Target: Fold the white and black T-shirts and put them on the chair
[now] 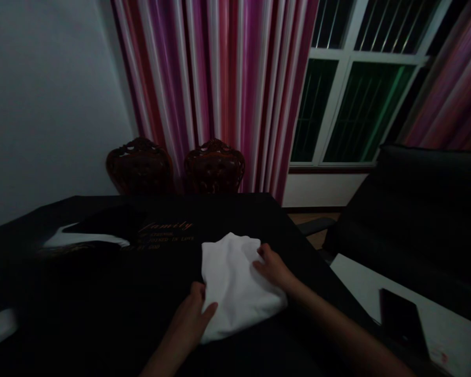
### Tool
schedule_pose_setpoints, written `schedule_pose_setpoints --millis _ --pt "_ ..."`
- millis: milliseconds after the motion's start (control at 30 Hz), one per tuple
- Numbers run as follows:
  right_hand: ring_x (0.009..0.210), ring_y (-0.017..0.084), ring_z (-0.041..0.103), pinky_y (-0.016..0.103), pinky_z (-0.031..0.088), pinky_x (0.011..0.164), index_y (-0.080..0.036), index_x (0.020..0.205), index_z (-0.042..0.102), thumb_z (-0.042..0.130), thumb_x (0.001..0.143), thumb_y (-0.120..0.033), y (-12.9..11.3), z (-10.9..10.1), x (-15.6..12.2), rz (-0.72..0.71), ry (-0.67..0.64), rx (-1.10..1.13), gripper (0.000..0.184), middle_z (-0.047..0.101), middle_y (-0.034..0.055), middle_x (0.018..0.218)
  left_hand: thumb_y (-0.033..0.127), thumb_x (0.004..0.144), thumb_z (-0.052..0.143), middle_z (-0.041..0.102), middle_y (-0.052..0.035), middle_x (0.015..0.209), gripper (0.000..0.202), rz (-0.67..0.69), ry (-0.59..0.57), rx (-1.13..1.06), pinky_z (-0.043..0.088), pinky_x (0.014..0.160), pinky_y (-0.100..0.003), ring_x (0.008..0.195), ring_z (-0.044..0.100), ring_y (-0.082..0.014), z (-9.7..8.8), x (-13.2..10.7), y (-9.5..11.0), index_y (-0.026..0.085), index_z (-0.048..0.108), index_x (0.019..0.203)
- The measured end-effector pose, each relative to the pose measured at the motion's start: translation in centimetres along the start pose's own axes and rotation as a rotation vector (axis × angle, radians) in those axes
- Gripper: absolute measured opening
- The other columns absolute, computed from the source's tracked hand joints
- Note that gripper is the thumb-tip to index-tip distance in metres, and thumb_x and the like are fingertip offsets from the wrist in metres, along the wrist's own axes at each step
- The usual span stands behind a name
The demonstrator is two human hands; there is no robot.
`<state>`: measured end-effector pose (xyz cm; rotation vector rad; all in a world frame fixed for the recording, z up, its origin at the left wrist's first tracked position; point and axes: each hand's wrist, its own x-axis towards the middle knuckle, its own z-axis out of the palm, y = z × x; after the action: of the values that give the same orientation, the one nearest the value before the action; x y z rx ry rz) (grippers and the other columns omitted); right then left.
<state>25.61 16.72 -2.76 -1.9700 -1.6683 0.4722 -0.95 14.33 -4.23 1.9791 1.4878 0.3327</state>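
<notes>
A folded white cloth [235,280] lies on a table covered with a black cloth [102,293] that bears orange lettering. My left hand [192,317] rests at the cloth's near left edge, thumb on top of the fabric and fingers curled at its border. My right hand [272,267] lies on the cloth's right side, fingers bent and pressing down on it.
Two dark carved chairs [214,165] stand behind the table against pink striped curtains [220,78]. A black chair [424,209] is at the right. A white surface [447,324] at the lower right carries a dark phone [402,319]. A barred window [357,104] is beyond.
</notes>
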Motion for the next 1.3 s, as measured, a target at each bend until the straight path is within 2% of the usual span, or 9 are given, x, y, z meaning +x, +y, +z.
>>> schedule_pose_setpoints --millis 133,233,400,567,800,967,1033,1133,1300 --pt "0.092 0.02 0.063 0.029 0.046 0.078 -0.019 0.105 0.046 0.057 0.078 -0.021 6.5 -3.5 -5.3 0.062 0.046 0.054 0.029 0.064 0.0095 0.103 0.034 0.086 0.045 0.058 -0.0147 0.12 0.038 0.091 -0.145 -0.166 0.042 0.089 -0.028 0.11 0.058 -0.0218 4.6 -2.8 3.4 0.018 0.034 0.119" --pt "0.082 0.02 0.064 0.029 0.047 0.071 -0.019 0.109 0.045 0.057 0.08 -0.03 10.0 -5.2 -7.5 0.123 0.038 0.015 0.033 0.065 0.0063 0.09 0.04 0.085 0.047 0.06 -0.0183 0.118 0.052 0.076 -0.222 -0.114 0.043 0.089 -0.033 0.109 0.06 -0.0275 6.1 -3.4 5.6 0.014 0.032 0.128" --pt "0.077 0.021 0.065 0.03 0.047 0.07 -0.01 0.126 0.035 0.056 0.081 -0.04 12.2 -5.6 -4.9 0.18 0.121 0.041 0.058 0.066 0.0043 0.081 0.047 0.091 0.039 0.063 -0.0203 0.113 0.053 0.074 0.02 0.017 0.046 0.081 -0.033 0.101 0.064 -0.0291 5.0 1.0 8.4 0.009 0.036 0.128" --pt "0.079 0.023 0.064 0.03 0.047 0.072 -0.01 0.122 0.045 0.06 0.074 -0.028 11.6 -3.9 -1.5 0.132 0.238 0.025 0.054 0.065 0.0059 0.082 0.03 0.089 0.047 0.056 -0.0203 0.127 0.05 0.132 0.112 0.056 0.042 0.093 -0.026 0.117 0.056 -0.0234 4.5 5.8 9.0 0.007 0.033 0.132" --pt "0.089 0.021 0.061 0.032 0.048 0.08 -0.015 0.126 0.042 0.048 0.083 -0.028 9.1 -5.3 -0.2 -0.233 0.392 0.046 0.045 0.062 0.0077 0.098 0.018 0.092 0.039 0.062 -0.0153 0.117 0.037 0.133 0.269 0.084 0.046 0.079 -0.025 0.1 0.065 -0.0204 3.7 5.8 9.4 0.011 0.034 0.128" --pt "0.11 0.029 0.053 0.043 0.041 0.095 -0.01 0.129 0.045 0.045 0.086 -0.022 6.3 -5.3 0.2 -0.207 0.407 -0.35 0.045 0.058 0.0165 0.115 0.015 0.091 0.037 0.062 -0.0224 0.117 0.046 0.033 0.294 0.166 0.047 0.084 -0.033 0.103 0.063 -0.0268 3.1 5.2 9.7 0.003 0.032 0.136" --pt "0.122 0.034 0.044 0.049 0.037 0.098 -0.013 0.135 0.044 0.046 0.089 -0.027 5.4 -4.3 -0.6 -0.177 0.374 -0.495 0.048 0.051 0.0183 0.129 0.02 0.09 0.043 0.047 -0.026 0.137 0.055 0.011 0.322 0.22 0.04 0.1 -0.044 0.125 0.048 -0.0338 3.7 3.6 10.0 0.004 0.031 0.141" --pt "0.139 0.036 0.021 0.055 0.03 0.105 -0.025 0.143 0.038 0.044 0.093 -0.041 4.5 -2.0 -2.6 -0.267 0.202 -0.561 0.053 0.033 0.0111 0.149 0.033 0.09 0.044 0.02 -0.0157 0.156 0.062 0.092 0.259 0.272 0.019 0.112 -0.059 0.143 0.015 -0.038 5.6 0.5 10.4 0.019 0.029 0.148" --pt "0.143 0.037 0.002 0.066 0.018 0.106 -0.041 0.147 0.023 0.024 0.095 -0.061 4.0 0.9 -5.1 -0.29 -0.086 -0.533 0.056 0.01 0.0 0.158 0.055 0.089 0.039 0.003 -0.0087 0.158 0.068 0.262 0.081 0.175 0.003 0.114 -0.061 0.142 -0.009 -0.0358 9.0 -0.9 9.2 0.024 0.025 0.149"
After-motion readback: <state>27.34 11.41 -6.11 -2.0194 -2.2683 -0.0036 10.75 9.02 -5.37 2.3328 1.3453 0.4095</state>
